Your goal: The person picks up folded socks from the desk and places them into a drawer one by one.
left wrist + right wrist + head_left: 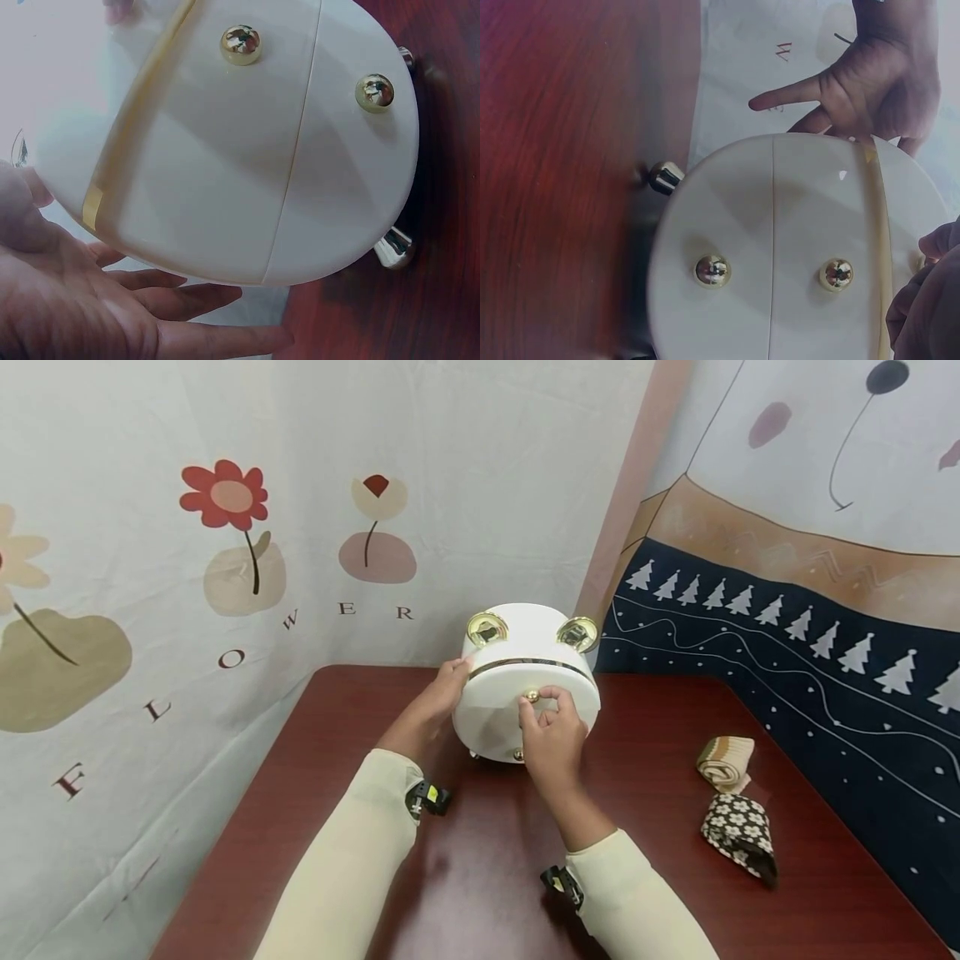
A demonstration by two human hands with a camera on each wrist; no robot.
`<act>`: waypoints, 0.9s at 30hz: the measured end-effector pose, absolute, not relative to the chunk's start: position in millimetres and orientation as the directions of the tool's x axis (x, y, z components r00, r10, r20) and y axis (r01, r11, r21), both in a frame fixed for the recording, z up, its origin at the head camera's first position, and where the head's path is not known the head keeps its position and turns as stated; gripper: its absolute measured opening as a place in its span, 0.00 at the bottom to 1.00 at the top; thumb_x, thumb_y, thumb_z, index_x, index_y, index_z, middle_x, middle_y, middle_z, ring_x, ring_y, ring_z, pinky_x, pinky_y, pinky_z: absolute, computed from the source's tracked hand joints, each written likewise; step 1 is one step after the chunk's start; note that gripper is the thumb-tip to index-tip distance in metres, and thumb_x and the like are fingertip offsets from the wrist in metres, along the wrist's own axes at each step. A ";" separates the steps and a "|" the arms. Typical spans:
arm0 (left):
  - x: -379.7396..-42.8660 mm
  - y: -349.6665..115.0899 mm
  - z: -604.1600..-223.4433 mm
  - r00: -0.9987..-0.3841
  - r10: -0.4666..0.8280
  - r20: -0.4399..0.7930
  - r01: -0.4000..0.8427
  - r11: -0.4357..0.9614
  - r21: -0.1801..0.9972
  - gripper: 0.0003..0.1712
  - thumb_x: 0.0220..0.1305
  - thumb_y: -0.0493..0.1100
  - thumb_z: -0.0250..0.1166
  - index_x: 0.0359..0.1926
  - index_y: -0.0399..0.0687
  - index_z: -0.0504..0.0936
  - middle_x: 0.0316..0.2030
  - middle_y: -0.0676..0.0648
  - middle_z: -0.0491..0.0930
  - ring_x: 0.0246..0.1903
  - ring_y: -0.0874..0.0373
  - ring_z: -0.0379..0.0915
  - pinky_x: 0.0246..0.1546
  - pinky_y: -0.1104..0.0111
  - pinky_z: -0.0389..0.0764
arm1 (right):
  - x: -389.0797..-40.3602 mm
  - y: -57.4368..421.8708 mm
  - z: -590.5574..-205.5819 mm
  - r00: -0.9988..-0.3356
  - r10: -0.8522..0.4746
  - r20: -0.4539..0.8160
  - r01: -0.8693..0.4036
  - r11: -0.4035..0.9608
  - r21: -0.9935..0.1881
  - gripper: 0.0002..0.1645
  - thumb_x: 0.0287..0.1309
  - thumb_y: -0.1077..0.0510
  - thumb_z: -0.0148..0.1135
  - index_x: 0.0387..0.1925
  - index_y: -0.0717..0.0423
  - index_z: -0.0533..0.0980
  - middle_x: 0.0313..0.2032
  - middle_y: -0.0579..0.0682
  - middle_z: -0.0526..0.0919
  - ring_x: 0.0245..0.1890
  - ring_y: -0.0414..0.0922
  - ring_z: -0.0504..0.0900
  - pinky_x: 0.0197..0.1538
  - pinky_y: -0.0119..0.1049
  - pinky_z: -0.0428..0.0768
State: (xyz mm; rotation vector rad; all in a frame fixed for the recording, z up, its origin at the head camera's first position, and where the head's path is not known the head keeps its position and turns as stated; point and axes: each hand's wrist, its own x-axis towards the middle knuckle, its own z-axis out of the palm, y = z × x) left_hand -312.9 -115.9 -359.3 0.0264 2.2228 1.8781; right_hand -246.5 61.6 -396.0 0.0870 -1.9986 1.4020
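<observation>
A rounded white box (491,714) with gold ear-like rings, gold ball knobs and short metal feet stands on the table. My right hand (553,739) is at its front, with thumb and index finger pinching a gold knob (532,696). In the right wrist view, that hand (934,300) partly hides the knob. My left hand (82,300) lies against the box's left side, its fingers mostly straight and spread. Two lower knobs, one a drawer knob (241,44), show on the front. A gold-edged gap (877,225) runs across the box above them.
On the right of the dark red table (480,893) lie a rolled beige striped cloth (726,763) and a folded black-and-white flowered cloth (741,833). A flower-printed curtain (300,527) hangs behind, and a navy tree-patterned one (787,652) hangs at the right.
</observation>
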 end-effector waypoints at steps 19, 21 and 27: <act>-311.7 -118.3 -359.7 -0.968 0.225 -0.112 -0.065 0.208 0.976 0.48 0.86 0.66 0.20 0.81 0.31 0.56 0.75 0.28 0.59 0.75 0.38 0.61 0.84 0.47 0.57 | -261.9 65.2 -391.7 -0.799 0.294 0.526 -0.390 0.412 -0.823 0.13 0.69 0.61 0.75 0.48 0.62 0.80 0.08 0.35 0.67 0.13 0.30 0.75 0.18 0.29 0.65; -312.8 -118.8 -359.9 -0.968 0.231 -0.094 -0.043 0.217 0.975 0.49 0.85 0.67 0.21 0.81 0.31 0.59 0.70 0.29 0.66 0.69 0.40 0.68 0.82 0.47 0.63 | -262.0 65.1 -391.2 -0.799 0.293 0.525 -0.391 0.410 -0.824 0.13 0.68 0.61 0.75 0.49 0.62 0.80 0.08 0.35 0.67 0.12 0.30 0.75 0.18 0.29 0.65; -312.1 -118.7 -357.4 -0.967 0.239 -0.092 -0.038 0.223 0.974 0.48 0.86 0.69 0.25 0.84 0.37 0.59 0.70 0.30 0.68 0.68 0.42 0.70 0.79 0.48 0.67 | -261.3 64.5 -390.0 -0.806 0.288 0.517 -0.378 0.421 -0.824 0.14 0.68 0.60 0.76 0.49 0.62 0.81 0.09 0.36 0.65 0.10 0.32 0.67 0.19 0.29 0.63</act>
